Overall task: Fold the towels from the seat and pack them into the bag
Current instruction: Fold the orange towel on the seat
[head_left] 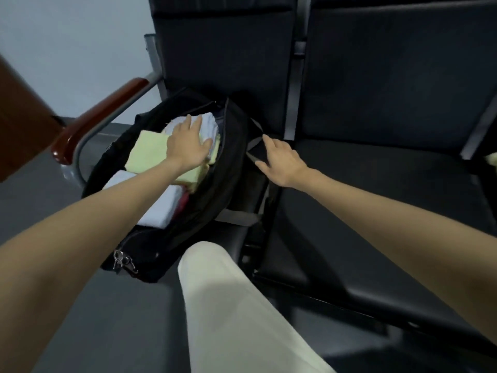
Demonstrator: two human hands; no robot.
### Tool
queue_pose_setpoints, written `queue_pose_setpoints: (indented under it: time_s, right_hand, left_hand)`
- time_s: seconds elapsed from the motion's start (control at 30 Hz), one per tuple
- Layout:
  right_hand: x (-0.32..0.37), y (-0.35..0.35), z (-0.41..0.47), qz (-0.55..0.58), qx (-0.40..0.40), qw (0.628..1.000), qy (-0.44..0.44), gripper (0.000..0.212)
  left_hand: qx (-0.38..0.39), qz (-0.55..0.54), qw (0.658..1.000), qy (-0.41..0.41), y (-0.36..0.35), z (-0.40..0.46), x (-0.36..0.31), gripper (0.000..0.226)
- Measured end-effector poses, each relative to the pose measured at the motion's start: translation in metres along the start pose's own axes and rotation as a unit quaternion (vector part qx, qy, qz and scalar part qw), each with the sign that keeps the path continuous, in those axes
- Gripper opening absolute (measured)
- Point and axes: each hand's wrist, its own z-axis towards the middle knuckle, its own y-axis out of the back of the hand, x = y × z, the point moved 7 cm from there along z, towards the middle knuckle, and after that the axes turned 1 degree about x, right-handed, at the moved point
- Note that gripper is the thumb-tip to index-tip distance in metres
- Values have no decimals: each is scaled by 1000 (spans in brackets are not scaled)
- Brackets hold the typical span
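left hand (188,146) lies flat, fingers straight, pressing the white towel (207,122) into the open black bag (231,168) on the seat (376,184). right hand (282,162) hovers spread, holding nothing, beside the bag's rim. towels: soft, light, compressible; press on the folded faces, lift by the folded edges.

Wooden armrest (99,117) – reddish, glossy, grey floor (113,319), pale wall (80,36)

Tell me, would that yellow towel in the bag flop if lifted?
Probably: the yellow towel looks like soft folded cloth, so it would likely sag and unfold. It seems light. Under the left hand the pile in the bag probably squashes rather than slides.
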Motion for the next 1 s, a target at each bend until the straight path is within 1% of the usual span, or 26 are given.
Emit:
queue_pose_setpoints:
  time_s: [0.1,0.3,0.43,0.6,0.73,0.83,0.9,1.0]
  right_hand:
    - [-57,36,-47,-46,-23,998,-27,71]
    - [-191,87,-160,-61,-49,985,-151,72]
    - [-274,104,-242,-60,-56,967,-240,73]
    - [-365,119,-344,-27,-105,941,-322,71]
    - [-422,119,-410,0,-109,913,-394,66]
    - [-458,116,-437,13,-122,892,-435,65]
    - [-475,120,-444,22,-141,885,-443,62]
    - [-494,124,-442,16,-144,889,-435,59]
  left_hand:
    - [19,-14,999,-37,-6,-7,-75,66]
    - [96,-17,987,-128,-53,-40,-237,67]
    - [155,-23,965,-209,-94,-75,-347,68]
    - [213,-10,934,-289,-138,-118,-468,68]
    - [235,-4,909,-345,-166,-146,-543,68]
    - [250,-1,888,-385,-187,-164,-589,68]
    - [257,-13,875,-411,-199,-173,-616,66]
    - [268,-36,861,-431,-219,-179,-651,61]
